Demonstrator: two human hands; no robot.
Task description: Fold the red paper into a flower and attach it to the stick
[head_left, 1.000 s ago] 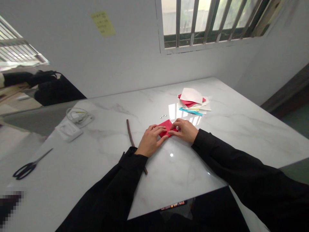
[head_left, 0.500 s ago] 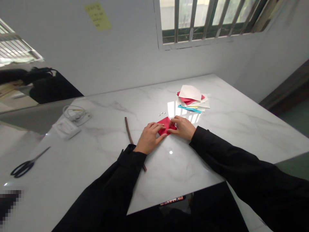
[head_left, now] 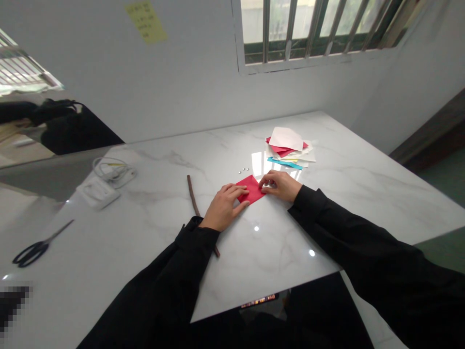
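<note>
The red paper point(head_left: 252, 188) lies flat on the table point(head_left: 327, 194), near the middle, its long axis running from near left to far right. Our left hand point(head_left: 224, 207) rests palm down, fingers spread and pressing its near left end. Our right hand point(head_left: 281, 184) lies across from the right, fingertips curled and pinching the paper's far right edge. Both forearms reach forward over the table.

Daylight's coming in through a barred window point(head_left: 308, 29), bouncing off a glossy white marble table point(head_left: 363, 194). Yellow note point(head_left: 146, 22) is sticking on the plain grey wall point(head_left: 189, 87).
</note>
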